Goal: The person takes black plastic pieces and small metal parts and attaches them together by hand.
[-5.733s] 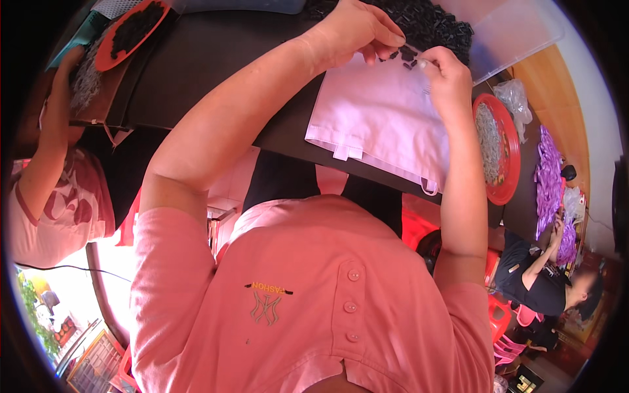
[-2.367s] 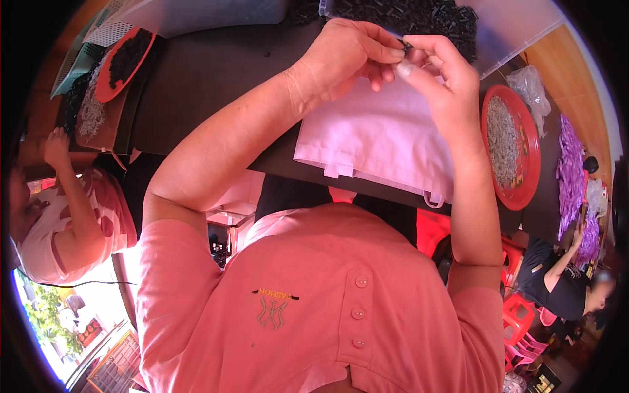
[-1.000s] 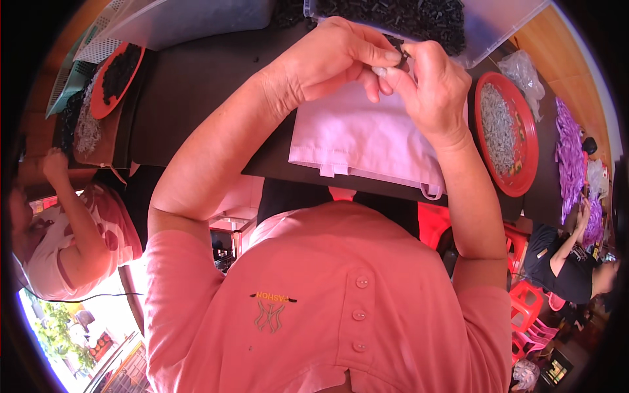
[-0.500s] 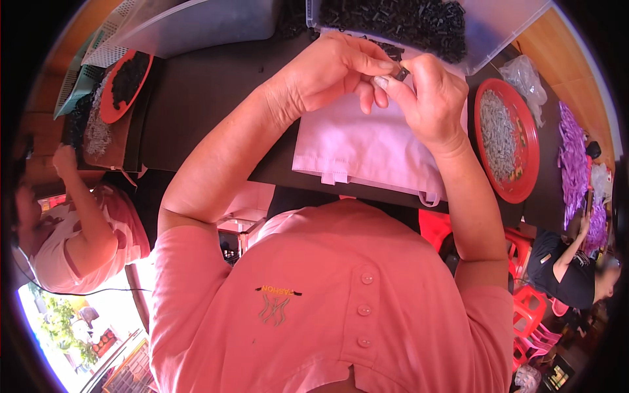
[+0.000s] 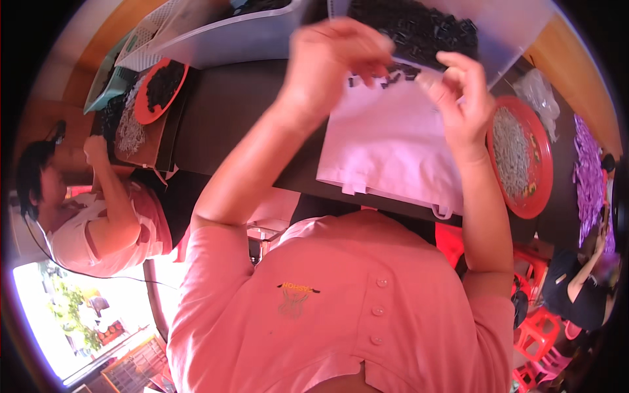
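Note:
My left hand is smeared by motion above the far edge of a folded pink cloth, near a clear plastic bin. Whether its fingers hold anything cannot be made out. To the right, my right hand is raised over the cloth's far right corner, thumb and fingers apart, with nothing visible in it. Between the hands, several small black plastic pieces lie at the cloth's far edge. More black pieces fill the bin behind them.
A red tray of small silvery metal parts stands at right, by a clear bag and purple strips. At far left are another bin, a red plate of black pieces and a turquoise basket. Two co-workers sit at either side.
My hands were together at a small dark piece; now they are apart. The left has moved up and blurs, the right has opened. The whole view has shifted slightly.

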Demonstrator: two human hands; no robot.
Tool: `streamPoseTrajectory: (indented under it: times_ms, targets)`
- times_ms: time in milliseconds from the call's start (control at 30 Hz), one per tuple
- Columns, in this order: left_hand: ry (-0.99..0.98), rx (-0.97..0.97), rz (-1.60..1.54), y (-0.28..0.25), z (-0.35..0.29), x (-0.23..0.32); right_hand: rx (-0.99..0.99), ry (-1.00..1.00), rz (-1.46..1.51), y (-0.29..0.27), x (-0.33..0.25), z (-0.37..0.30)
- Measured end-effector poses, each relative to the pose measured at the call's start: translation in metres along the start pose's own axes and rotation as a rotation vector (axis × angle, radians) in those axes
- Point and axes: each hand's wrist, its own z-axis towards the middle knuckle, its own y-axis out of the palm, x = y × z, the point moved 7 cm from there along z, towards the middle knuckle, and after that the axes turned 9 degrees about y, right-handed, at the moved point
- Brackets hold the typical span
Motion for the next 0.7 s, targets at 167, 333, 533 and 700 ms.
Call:
streamPoseTrajectory:
  times_ms: [167,333,533,700]
  targets:
    - [0.402,0.252,0.422,-0.030,0.027,0.116,0.209,0.227,0.292,-0.037,0.025,0.014]
    - [0.759,0.298,1.274,-0.038,0.030,0.136,0.212,0.302,0.483,-0.028,0.010,0.025]
    - [0.448,-0.462,0.885,0.066,-0.001,-0.036,0.222,0.285,0.532,-0.041,0.018,0.022]
    - [0.502,-0.495,1.117,0.092,-0.003,-0.083,0.232,0.339,0.582,-0.035,0.018,0.023]
